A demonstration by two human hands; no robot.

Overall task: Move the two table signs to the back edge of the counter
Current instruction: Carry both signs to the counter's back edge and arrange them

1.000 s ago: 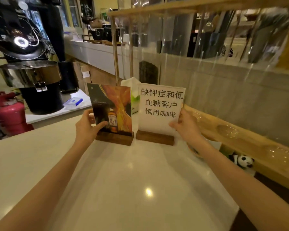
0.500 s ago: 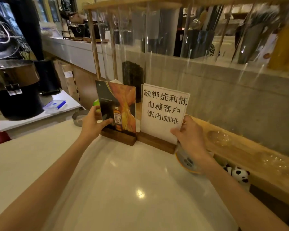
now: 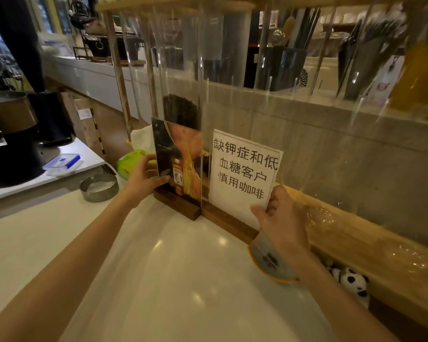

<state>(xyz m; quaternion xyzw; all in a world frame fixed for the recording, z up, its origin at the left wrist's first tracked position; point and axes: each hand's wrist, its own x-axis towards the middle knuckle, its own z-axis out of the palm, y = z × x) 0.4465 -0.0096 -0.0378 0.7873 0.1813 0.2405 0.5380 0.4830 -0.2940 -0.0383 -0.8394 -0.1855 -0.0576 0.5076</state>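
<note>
Left hand (image 3: pixel 143 180) pinching the left edge of the photo sign (image 3: pixel 181 164), thumb across its front. Right hand (image 3: pixel 281 218) gripping the lower right corner of the text sign (image 3: pixel 242 171). Both upright in wooden bases, touching, at the counter's (image 3: pixel 158 280) back edge.

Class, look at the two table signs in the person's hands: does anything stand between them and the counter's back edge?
Nothing visible does. The picture sign, held by the left hand, and the text sign, held by the right hand, already stand at the counter back edge.
</note>
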